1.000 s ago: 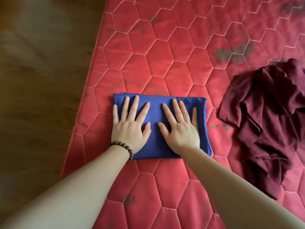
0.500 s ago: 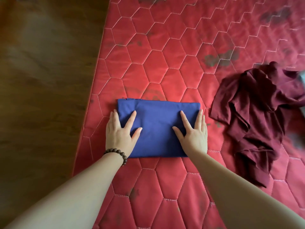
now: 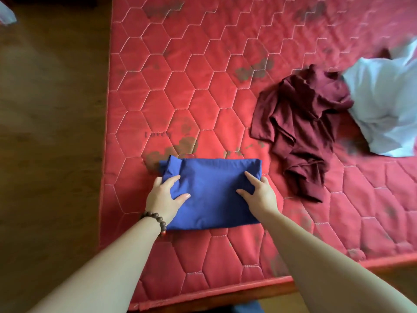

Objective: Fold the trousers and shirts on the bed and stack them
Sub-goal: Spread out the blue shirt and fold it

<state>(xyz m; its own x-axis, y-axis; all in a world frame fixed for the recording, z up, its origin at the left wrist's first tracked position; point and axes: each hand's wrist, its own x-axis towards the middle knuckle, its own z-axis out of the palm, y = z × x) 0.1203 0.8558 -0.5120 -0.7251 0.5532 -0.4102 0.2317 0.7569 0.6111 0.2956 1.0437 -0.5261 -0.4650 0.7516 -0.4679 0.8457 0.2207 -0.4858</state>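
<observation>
- A red quilted mattress (image 3: 225,91) with hexagon stitching and dark stains filled most of the frame, and brown wooden floor (image 3: 49,132) ran down the left side.
- A folded blue garment (image 3: 212,193) lay as a neat rectangle at lower centre of the frame, near the mattress's left edge; whether it was trousers or a shirt could not be told from the compact fold.
- The left hand (image 3: 163,196), with a beaded bracelet (image 3: 155,219) at the wrist, gripped the garment's left end, thumb on top and fingers curled round the edge.
- The right hand (image 3: 259,193) held the right end likewise, thumb and forefinger lying on the top face and the other fingers tucked at the side.
- The cloth bunched a little at its upper left corner, so it was probably being lifted or shifted rather than pressed flat.
- A maroon garment (image 3: 302,129) lay crumpled at right of centre, well apart from the blue one and untouched.
- A pale blue-white garment (image 3: 388,109) lay heaped at the right edge of the frame, touching the maroon one, also unfolded.
- By my judgement one piece was finished and at least two were left; no stack existed yet, and the blue piece looked set to become its base.
</observation>
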